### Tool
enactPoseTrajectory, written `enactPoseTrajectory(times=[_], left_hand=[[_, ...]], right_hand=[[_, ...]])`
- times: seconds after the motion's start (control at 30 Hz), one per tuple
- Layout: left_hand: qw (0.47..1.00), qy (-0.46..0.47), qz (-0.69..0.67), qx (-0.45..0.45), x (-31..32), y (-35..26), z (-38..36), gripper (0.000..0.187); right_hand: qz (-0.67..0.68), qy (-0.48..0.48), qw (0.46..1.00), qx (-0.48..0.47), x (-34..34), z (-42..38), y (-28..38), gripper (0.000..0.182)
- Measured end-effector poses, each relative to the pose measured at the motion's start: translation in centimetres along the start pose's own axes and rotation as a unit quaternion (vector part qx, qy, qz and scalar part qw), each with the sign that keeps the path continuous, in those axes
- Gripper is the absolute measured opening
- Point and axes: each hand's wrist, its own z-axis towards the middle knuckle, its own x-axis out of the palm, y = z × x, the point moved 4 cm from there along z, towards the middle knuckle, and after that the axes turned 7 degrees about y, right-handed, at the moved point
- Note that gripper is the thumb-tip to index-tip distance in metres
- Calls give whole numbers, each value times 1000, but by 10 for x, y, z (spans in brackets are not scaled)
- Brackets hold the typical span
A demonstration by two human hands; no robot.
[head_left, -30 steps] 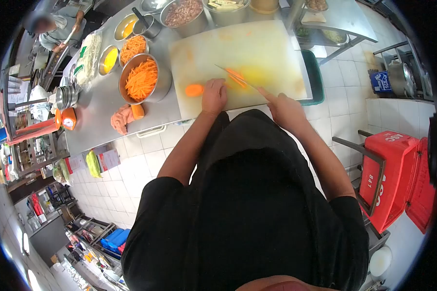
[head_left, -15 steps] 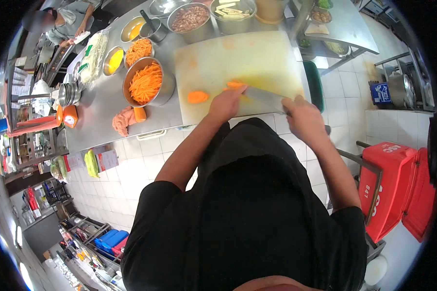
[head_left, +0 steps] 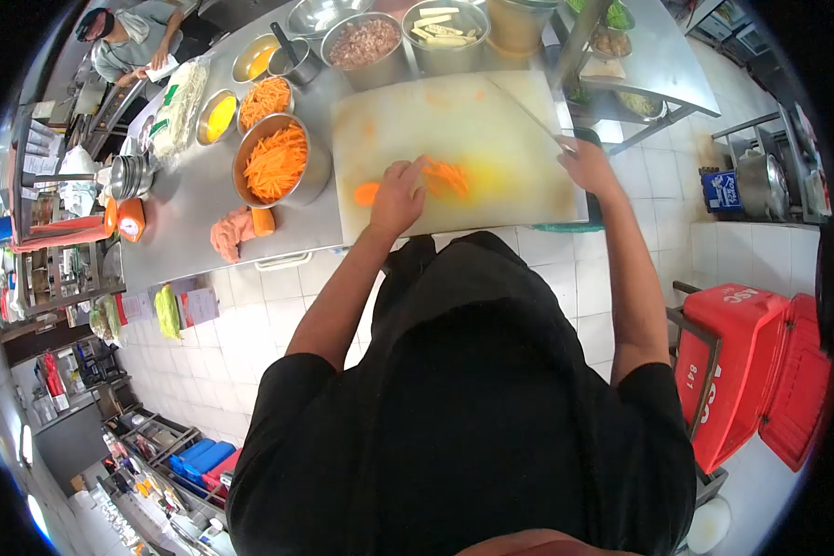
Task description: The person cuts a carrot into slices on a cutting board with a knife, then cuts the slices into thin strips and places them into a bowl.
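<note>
On the pale cutting board [head_left: 510,120], my left hand [head_left: 398,198] rests with bent fingers somewhat apart, its fingertips at the left edge of a small pile of cut carrot strips [head_left: 448,176]. A rounded carrot slice [head_left: 367,194] lies just left of that hand, partly covered by it. My right hand [head_left: 587,167] is closed around the handle of a kitchen knife [head_left: 531,115] at the board's right edge. The blade points away to the upper left, apart from the carrot.
Left of the board stand a metal pot of carrot strips [head_left: 276,165] and a smaller bowl of carrot strips [head_left: 266,100]. A carrot piece [head_left: 263,221] lies beside a pinkish cloth [head_left: 233,232]. Behind are pots of chopped meat [head_left: 365,43] and pale sticks [head_left: 448,33]. Another person [head_left: 139,46] works far left.
The knife has swung right and away from the carrot with my right hand. My left hand has shifted left and loosened; the carrot strips now lie spread on the board.
</note>
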Motion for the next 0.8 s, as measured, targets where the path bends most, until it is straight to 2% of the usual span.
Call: enactPoseTrajectory(times=[0.13,0.23,0.3,0.33,0.43,0.47,0.5,0.57,0.7,0.8], left_hand=[[1000,27,16,-5,-3,1,2,71],[999,50,10,-15,0,8,1,74],[998,64,10,-20,2,14,3,76],[997,75,7,-26,2,15,3,76],[995,98,0,-22,4,19,7,76],[995,99,0,-11,6,20,9,76],[995,100,0,3,10,24,12,75],[993,112,9,37,18,29,17,74],[988,115,24,96,33,30,30,66],[989,123,-30,79,30,17,34,55]], right_hand=[[3,12,998,-66,52,-11,15,42],[-63,66,994,-56,75,-56,41,43],[-46,71,995,-61,91,-86,48,40],[-43,110,992,-34,85,-101,66,43],[60,134,989,-6,90,-130,65,46],[94,108,989,-45,97,-140,53,52],[208,118,971,23,100,-147,49,53],[424,133,881,160,109,-166,43,56],[479,93,860,148,151,-172,39,59],[472,99,863,150,176,-157,66,60]])
